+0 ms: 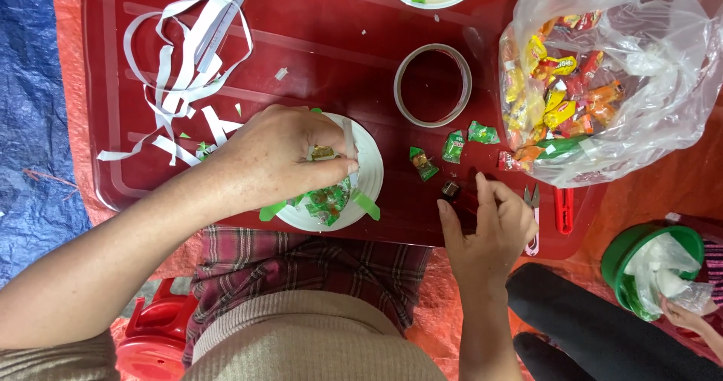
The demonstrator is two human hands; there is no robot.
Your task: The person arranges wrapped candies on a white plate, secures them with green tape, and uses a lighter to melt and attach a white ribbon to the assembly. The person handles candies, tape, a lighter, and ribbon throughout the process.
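Note:
My left hand (275, 159) rests over a white paper plate (367, 176) filled with wrapped candies and green tabs, its thumb and fingers pinching a white paper strip (349, 146) at the plate's top. My right hand (488, 234) lies on the red table's front edge, its fingers spread beside a small dark wrapped candy (450, 190); it grips nothing that I can see. Three green wrapped candies (453, 147) lie loose between the plate and the bag.
A clear tape ring (433, 85) sits mid-table. A plastic bag of wrapped candies (595, 80) is at right. White paper strips (184, 72) pile at left. Small scissors (532, 200) and a red tool (564, 209) lie near the edge. Another person's hand (685, 317) is at a green bucket (625, 257).

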